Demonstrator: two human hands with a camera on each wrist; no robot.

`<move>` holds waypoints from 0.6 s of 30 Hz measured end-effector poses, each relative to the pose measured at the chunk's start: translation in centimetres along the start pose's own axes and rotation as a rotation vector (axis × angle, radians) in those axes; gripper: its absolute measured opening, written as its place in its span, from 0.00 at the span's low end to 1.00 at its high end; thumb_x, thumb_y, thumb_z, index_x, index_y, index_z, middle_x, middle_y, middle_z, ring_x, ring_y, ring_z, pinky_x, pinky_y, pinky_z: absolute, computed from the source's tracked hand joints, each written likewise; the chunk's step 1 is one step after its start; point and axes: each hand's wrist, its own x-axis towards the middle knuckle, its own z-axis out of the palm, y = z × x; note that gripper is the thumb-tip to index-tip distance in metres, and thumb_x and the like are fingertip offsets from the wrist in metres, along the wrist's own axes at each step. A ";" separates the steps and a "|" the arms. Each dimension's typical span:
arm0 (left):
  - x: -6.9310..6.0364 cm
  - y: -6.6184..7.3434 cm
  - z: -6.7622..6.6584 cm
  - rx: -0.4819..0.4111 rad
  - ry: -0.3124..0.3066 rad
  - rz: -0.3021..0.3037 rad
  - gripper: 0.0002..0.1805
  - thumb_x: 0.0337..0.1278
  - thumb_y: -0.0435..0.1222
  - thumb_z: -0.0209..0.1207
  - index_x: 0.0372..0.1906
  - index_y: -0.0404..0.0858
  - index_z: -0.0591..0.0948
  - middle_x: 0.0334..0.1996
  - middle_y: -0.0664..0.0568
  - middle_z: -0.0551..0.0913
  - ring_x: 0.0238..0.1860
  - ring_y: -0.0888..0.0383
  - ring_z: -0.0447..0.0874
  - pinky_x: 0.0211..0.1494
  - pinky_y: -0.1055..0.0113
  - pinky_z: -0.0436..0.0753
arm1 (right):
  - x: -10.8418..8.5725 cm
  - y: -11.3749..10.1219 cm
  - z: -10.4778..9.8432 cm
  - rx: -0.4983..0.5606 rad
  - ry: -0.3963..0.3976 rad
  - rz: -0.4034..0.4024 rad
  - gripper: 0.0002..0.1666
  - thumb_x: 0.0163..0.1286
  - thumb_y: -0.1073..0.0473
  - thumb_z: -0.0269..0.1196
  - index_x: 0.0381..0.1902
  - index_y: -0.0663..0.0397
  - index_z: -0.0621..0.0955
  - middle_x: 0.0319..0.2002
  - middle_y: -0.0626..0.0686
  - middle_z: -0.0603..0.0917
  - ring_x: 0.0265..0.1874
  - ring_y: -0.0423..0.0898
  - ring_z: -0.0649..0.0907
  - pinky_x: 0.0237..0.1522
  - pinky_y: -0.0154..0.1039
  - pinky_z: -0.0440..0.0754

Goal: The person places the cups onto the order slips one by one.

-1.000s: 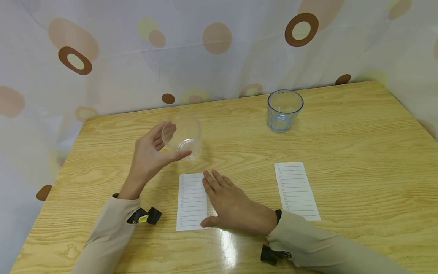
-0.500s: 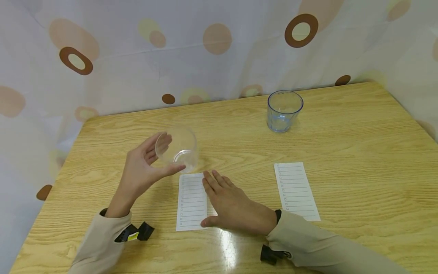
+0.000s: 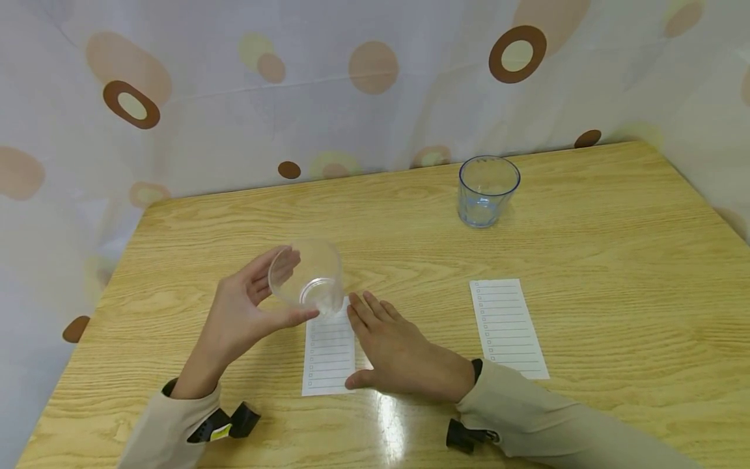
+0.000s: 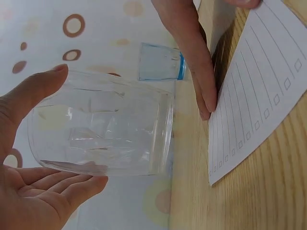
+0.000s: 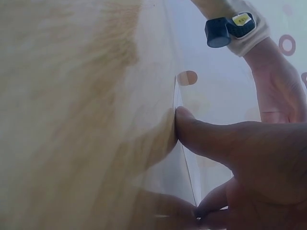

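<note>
My left hand (image 3: 240, 316) grips a clear drinking glass (image 3: 319, 270), thumb on the near side and fingers on the far side. In the left wrist view the glass (image 4: 110, 122) stays off the table, its base facing the wood. From the head view it overlaps the top end of a lined checklist sheet (image 3: 328, 365). My right hand (image 3: 398, 358) lies with straight fingers along that sheet's right edge; thumb and fingertips touch the paper, as the right wrist view also shows at the thumb (image 5: 206, 136).
A blue-rimmed glass (image 3: 483, 198) stands upright toward the back of the wooden table (image 3: 615, 260). A second checklist sheet (image 3: 510, 329) lies flat to the right, close to my right sleeve. Behind the table hangs a dotted curtain (image 3: 328, 111).
My left hand has brought the clear glass toward me, from behind the left sheet to over its top end. The right hand and both sheets have stayed in place.
</note>
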 end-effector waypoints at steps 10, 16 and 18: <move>-1.1 0.0 0.2 -0.037 -0.069 -0.003 0.45 0.40 0.33 0.76 0.68 0.36 0.68 0.63 0.46 0.75 0.63 0.53 0.73 0.62 0.67 0.73 | 0.0 0.1 -0.2 -0.004 -0.008 0.013 0.60 0.61 0.32 0.62 0.75 0.64 0.52 0.76 0.59 0.44 0.75 0.56 0.44 0.73 0.51 0.48; -1.7 -0.9 0.5 -0.142 -0.122 -0.008 0.45 0.39 0.28 0.75 0.67 0.31 0.66 0.63 0.39 0.72 0.65 0.49 0.70 0.62 0.76 0.71 | 0.1 0.1 -0.2 0.003 -0.013 0.012 0.61 0.61 0.32 0.63 0.75 0.65 0.52 0.76 0.59 0.44 0.75 0.56 0.44 0.74 0.51 0.48; -1.9 -1.2 0.6 -0.171 -0.139 -0.003 0.45 0.39 0.27 0.74 0.67 0.30 0.66 0.63 0.37 0.72 0.65 0.47 0.69 0.62 0.76 0.70 | 0.0 0.1 -0.1 -0.002 -0.011 0.009 0.60 0.61 0.32 0.62 0.75 0.65 0.52 0.76 0.59 0.44 0.75 0.56 0.44 0.74 0.51 0.48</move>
